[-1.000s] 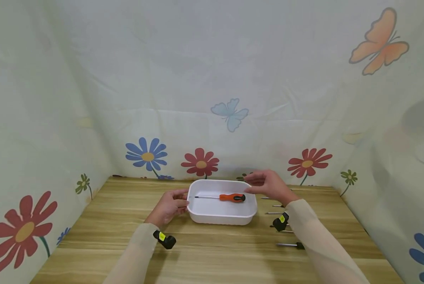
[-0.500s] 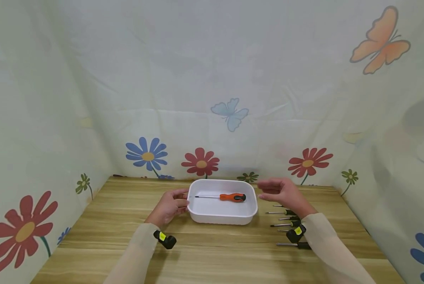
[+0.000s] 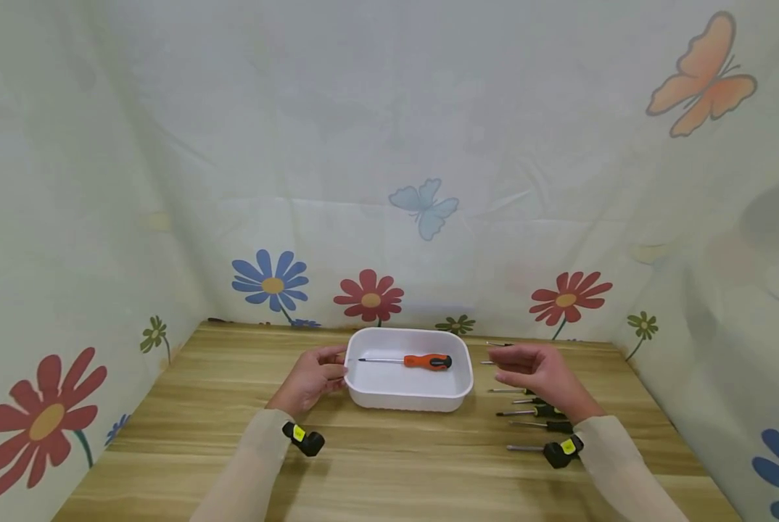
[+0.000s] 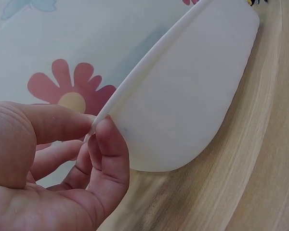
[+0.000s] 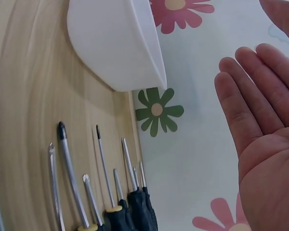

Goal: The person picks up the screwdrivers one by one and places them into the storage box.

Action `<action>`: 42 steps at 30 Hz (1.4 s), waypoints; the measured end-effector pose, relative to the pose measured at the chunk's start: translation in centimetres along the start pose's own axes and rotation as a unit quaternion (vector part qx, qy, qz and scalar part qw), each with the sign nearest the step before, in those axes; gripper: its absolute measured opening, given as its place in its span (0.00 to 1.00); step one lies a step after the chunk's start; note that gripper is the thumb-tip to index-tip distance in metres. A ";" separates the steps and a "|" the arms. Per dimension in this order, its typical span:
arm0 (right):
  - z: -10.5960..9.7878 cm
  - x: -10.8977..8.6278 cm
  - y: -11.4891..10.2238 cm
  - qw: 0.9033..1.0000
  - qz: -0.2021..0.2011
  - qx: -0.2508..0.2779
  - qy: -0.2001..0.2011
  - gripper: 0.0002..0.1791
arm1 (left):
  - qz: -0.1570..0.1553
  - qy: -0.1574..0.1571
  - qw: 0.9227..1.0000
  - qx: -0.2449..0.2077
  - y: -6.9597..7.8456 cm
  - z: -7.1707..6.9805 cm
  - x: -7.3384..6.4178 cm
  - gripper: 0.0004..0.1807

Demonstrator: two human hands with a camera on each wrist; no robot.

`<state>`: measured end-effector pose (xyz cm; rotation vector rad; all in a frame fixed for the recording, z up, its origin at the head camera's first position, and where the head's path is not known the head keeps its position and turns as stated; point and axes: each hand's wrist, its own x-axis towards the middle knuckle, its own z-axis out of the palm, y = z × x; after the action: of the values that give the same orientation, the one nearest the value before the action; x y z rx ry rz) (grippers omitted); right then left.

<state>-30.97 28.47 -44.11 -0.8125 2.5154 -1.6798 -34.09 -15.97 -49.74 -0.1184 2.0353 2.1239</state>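
Pinching the white tray [image 3: 407,396] rim, left grip [image 3: 311,379]

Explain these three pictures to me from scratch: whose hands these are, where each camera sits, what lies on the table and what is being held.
No machine here: a person works with two bare hands and wears three cameras. The wide picture comes from a camera on the head, looking down at a wooden table. The other two come from cameras strapped to each wrist, so each shows its own hand close up.

On the table stands a white tub with an orange-handled screwdriver lying inside. To its right lies a row of dark-handled screwdrivers.

The left hand pinches the tub's rim between thumb and fingers; the left wrist view shows this plainly. The right hand is open and empty, above the row of screwdrivers, palm visible in the right wrist view.
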 end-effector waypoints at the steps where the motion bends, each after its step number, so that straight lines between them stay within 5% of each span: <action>1: -0.1 -0.2 0.1 1.000 -0.001 -0.001 0.001 0.23 | -0.001 0.001 1.000 -0.001 0.0 0.1 0.0 0.30; 27: -2.8 -5.6 3.1 0.999 0.028 0.014 0.016 0.22 | -0.008 0.009 1.000 -0.009 0.4 0.1 -0.1 0.30; 42: -4.0 -9.5 3.9 0.995 0.086 -0.015 0.037 0.21 | -0.016 0.014 1.000 -0.003 0.4 0.2 -0.3 0.30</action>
<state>-25.49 37.08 -48.39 -0.5266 2.5786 -1.6494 -33.83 -15.79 -49.28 -0.1805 2.0297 2.1203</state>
